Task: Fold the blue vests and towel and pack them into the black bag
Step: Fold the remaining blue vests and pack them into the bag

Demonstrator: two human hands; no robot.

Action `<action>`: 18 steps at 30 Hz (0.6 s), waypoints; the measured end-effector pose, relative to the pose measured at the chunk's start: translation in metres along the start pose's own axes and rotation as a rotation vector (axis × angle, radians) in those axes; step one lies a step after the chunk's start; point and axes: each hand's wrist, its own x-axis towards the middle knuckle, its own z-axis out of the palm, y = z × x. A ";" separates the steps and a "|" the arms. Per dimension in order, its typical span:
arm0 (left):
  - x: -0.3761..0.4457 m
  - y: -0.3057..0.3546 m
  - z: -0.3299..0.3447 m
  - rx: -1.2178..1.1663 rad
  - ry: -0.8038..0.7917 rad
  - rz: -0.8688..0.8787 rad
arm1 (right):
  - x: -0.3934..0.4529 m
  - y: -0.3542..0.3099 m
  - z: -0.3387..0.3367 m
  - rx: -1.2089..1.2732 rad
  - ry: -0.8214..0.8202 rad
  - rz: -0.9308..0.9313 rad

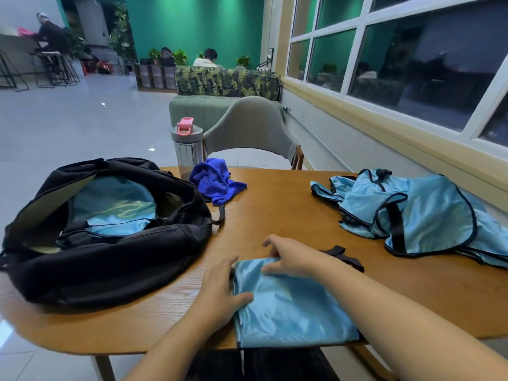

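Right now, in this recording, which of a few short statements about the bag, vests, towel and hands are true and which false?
1. The bag is zipped shut. False: it lies open with blue cloth inside.
2. Both hands, left and right, are on the vest near the table edge. True.
3. The towel is folded flat. False: it is crumpled.
4. The vest pile lies unfolded on the right. True.

Single head-worn wide view, facing forward and down, close over the wooden table (pixel 288 204), far room seemingly distorted
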 end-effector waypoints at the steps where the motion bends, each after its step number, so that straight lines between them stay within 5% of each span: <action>1: 0.000 0.001 -0.001 0.020 0.000 0.007 | 0.004 -0.001 0.000 -0.034 -0.041 0.021; 7: 0.004 0.001 -0.010 -0.071 -0.048 -0.032 | 0.021 -0.008 -0.010 -0.122 -0.253 -0.006; 15: 0.016 0.001 -0.047 -0.463 -0.289 -0.067 | 0.032 -0.005 -0.034 0.283 0.006 -0.188; 18: 0.022 0.003 -0.068 -0.439 -0.228 -0.115 | 0.035 -0.001 -0.038 0.430 0.090 -0.210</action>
